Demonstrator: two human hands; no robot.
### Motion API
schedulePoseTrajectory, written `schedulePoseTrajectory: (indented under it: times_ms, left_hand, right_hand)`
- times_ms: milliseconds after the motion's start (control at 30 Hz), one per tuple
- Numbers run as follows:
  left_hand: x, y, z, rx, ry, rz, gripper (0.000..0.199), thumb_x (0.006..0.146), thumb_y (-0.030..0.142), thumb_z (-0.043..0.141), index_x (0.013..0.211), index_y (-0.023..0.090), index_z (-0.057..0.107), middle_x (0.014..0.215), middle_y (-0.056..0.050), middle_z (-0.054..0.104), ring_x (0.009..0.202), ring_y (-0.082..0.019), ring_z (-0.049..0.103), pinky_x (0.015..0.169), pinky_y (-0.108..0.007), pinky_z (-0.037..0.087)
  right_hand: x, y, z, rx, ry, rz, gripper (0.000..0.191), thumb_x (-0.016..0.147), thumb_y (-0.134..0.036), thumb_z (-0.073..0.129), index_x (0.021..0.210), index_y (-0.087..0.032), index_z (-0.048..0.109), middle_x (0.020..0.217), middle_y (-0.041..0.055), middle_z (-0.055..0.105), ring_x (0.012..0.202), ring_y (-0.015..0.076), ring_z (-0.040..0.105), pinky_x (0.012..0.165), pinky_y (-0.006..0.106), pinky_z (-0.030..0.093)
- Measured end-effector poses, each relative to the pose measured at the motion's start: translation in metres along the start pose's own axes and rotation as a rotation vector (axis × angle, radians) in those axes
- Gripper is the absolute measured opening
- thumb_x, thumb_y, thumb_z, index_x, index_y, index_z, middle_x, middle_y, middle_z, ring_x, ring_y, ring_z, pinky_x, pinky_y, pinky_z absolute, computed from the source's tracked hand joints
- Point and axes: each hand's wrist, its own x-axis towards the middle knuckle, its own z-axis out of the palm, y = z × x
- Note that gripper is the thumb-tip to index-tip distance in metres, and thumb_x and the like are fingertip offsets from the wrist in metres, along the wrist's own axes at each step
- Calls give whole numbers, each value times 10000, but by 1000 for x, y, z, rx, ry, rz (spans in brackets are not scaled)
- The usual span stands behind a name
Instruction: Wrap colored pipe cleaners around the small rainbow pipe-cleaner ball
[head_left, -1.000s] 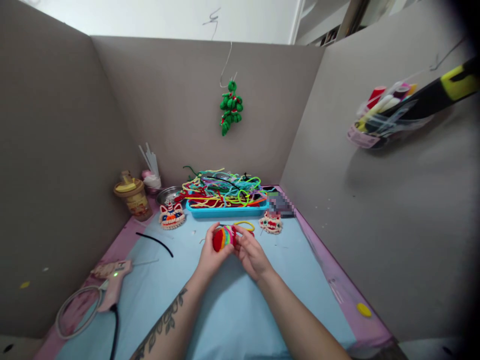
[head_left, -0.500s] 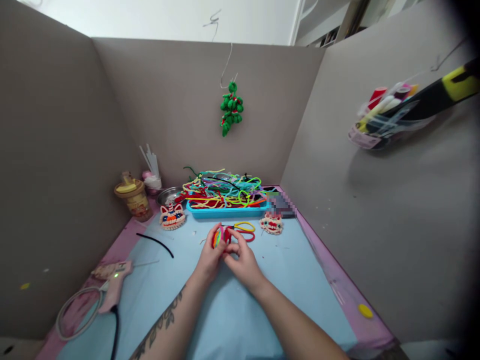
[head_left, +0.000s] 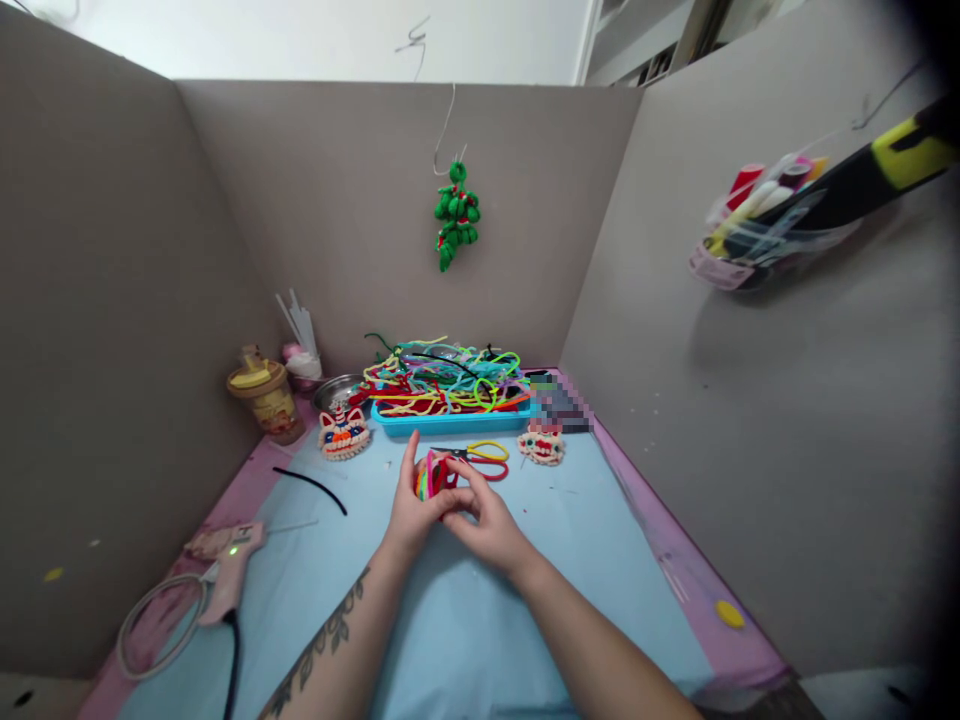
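Observation:
Both hands hold one small craft piece (head_left: 433,476) made of fuzzy stems in red, pink, yellow and green, over the middle of the blue mat. My left hand (head_left: 411,505) is closed around its left and lower side, with the index finger raised off it. My right hand (head_left: 474,505) pinches its right side with thumb and fingers. Just behind the hands lie scissors (head_left: 489,466) with yellow and red handles. The piece's underside is hidden by my fingers.
A blue tray (head_left: 457,425) heaped with coloured fuzzy stems stands at the back, between two cream animal-face pieces (head_left: 345,436) (head_left: 541,446). At left are a pink glue gun (head_left: 225,575), a black stem (head_left: 311,486) and a lidded cup (head_left: 271,400). Grey panels (head_left: 405,130) enclose the table.
My left index finger has lifted off the piece and now points up. Both hands have turned the piece slightly and shifted a little left. The view has moved slightly.

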Motion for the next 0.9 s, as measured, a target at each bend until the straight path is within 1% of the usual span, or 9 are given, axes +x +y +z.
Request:
schedulePoseTrajectory:
  times_ms: [167, 267, 400, 467, 600, 667, 733, 800, 900]
  left_hand:
    - [0, 2, 4, -229, 43, -101, 1010, 603, 414, 822, 1445, 321, 273, 1007, -53, 669, 819, -182, 656, 737, -288, 518]
    - [1, -1, 4, -315, 92, -162, 928, 650, 457, 782, 1431, 293, 308, 880, -23, 676, 748, -156, 645, 687, -258, 512]
    - [3, -3, 4, -421, 70, -268, 791, 718, 581, 667, 1386, 254, 400, 865, -32, 684, 732, -147, 643, 667, -243, 502]
    - [3, -1, 4, -421, 58, -267, 742, 738, 594, 637, 1356, 232, 443, 894, -49, 696, 766, -155, 652, 704, -254, 504]
    - [5, 5, 2, -315, 98, -156, 626, 718, 443, 731, 1264, 209, 532, 1025, -70, 701, 838, -164, 663, 758, -259, 501]
    - [5, 6, 3, -318, 146, -156, 563, 728, 443, 719, 1214, 200, 572, 983, -61, 709, 802, -158, 667, 728, -256, 507]
    - [3, 6, 5, -356, 183, -209, 523, 751, 506, 671, 1164, 191, 608, 939, -62, 717, 788, -169, 673, 721, -277, 519]
    - [1, 4, 9, -372, 189, -247, 516, 757, 549, 642, 1110, 173, 645, 975, -85, 721, 845, -197, 678, 770, -311, 526]
    - [-2, 2, 16, -301, 160, -199, 514, 757, 557, 636, 1074, 154, 679, 1080, -112, 709, 966, -234, 662, 874, -346, 502]
  right_hand:
    - [1, -3, -4, -342, 103, -121, 462, 763, -232, 677, 1204, -243, 541, 1043, 67, 667, 996, 240, 602, 900, 425, 461]
    - [2, -4, -4, -588, 62, -255, 344, 724, -208, 715, 1057, -250, 637, 1057, 68, 645, 1032, 257, 536, 941, 464, 418]
    - [3, -1, -2, -759, 30, -347, 141, 789, -174, 643, 903, -250, 679, 1001, 55, 641, 1015, 241, 504, 943, 459, 410]
    - [3, 0, -2, -816, 25, -376, 131, 821, -172, 604, 894, -251, 680, 988, 56, 637, 1014, 240, 495, 947, 465, 405]
    - [0, 2, -3, -856, 36, -398, 153, 845, -188, 580, 936, -269, 673, 1077, 65, 598, 1090, 258, 474, 990, 496, 374]
    - [-1, 4, -2, -761, 146, -376, 280, 834, -296, 626, 1113, -273, 609, 1270, 94, 499, 1223, 292, 410, 1042, 524, 335]
    - [-1, 6, 0, -582, 259, -314, 677, 780, -479, 669, 1357, -251, 398, 1435, 138, 327, 1346, 330, 291, 1081, 542, 297]
    - [-1, 8, 3, -364, 267, -231, 973, 725, -644, 636, 1464, -212, 172, 1487, 173, 245, 1388, 341, 242, 1095, 523, 298]
    - [-1, 9, 9, -104, 216, -159, 973, 738, -727, 531, 1464, -193, 163, 1475, 177, 302, 1359, 316, 337, 1093, 457, 337]
